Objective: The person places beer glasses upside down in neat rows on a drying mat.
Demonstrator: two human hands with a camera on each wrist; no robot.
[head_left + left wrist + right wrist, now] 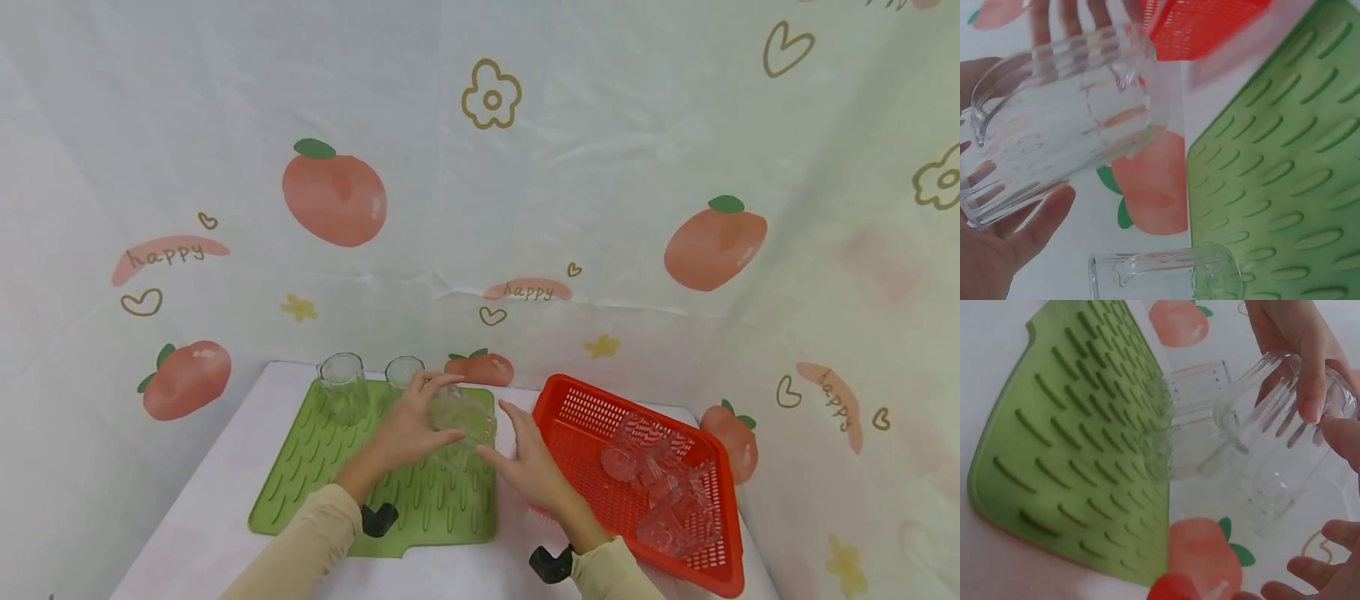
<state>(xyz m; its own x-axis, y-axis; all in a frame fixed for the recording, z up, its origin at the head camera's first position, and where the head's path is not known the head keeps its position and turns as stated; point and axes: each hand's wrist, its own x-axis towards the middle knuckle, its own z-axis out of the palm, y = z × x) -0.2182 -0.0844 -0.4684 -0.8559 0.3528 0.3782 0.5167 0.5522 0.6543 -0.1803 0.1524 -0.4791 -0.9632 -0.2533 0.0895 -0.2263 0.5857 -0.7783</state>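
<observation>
A clear glass mug [459, 414] is held tilted above the green mat [442, 508]. My left hand [408, 429] grips it, the thumb [1312, 394] lying against its wall in the right wrist view. Around the mug's other side, my right hand [531, 462] is spread, thumb and fingers apart. The right thumb is close to the glass; whether it touches cannot be told. On the mat's far part stand two more glass mugs, one at the left [345, 392] and another [403, 372] partly hidden behind my left hand.
A red perforated basket [633, 533] sits on the right, with several clear glass mugs [663, 475] lying in it. The mat has raised oblong ridges. Behind the white table [225, 500] hangs a white cloth printed with fruit [333, 200].
</observation>
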